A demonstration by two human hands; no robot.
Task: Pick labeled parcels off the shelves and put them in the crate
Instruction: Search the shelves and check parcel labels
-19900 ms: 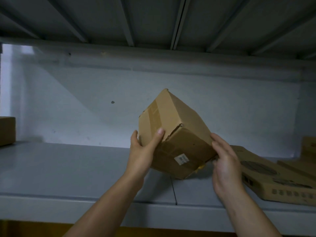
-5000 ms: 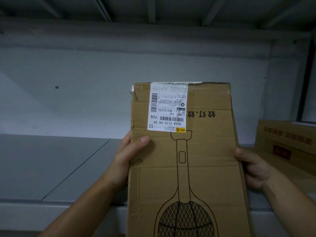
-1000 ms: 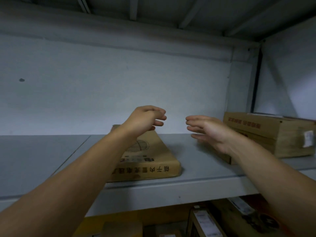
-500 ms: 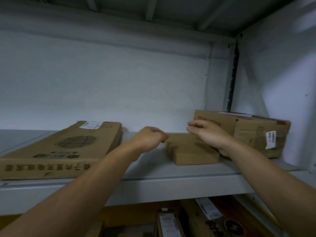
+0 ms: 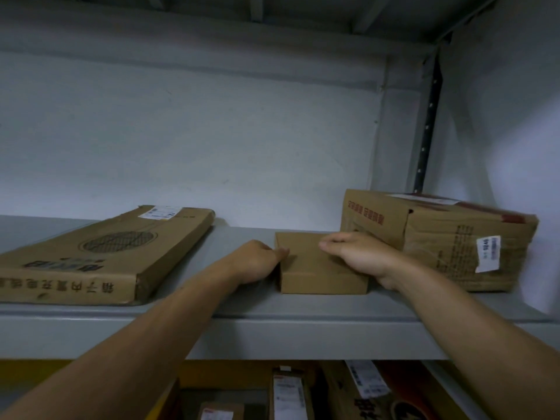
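Both hands on small cardboard box (image 5: 321, 283) on shelf (image 5: 272, 328).
Left hand (image 5: 253, 262) pinches left edge, thumb on top; right hand (image 5: 357, 256) lies relaxed over top right.

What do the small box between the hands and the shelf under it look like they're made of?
The small box looks like plain brown cardboard, matte and unprinted on the faces shown, with creased folded edges. The shelf looks like sheet metal painted smooth grey, judging by its straight folded front edge and even sheen; painted board cannot be ruled out.
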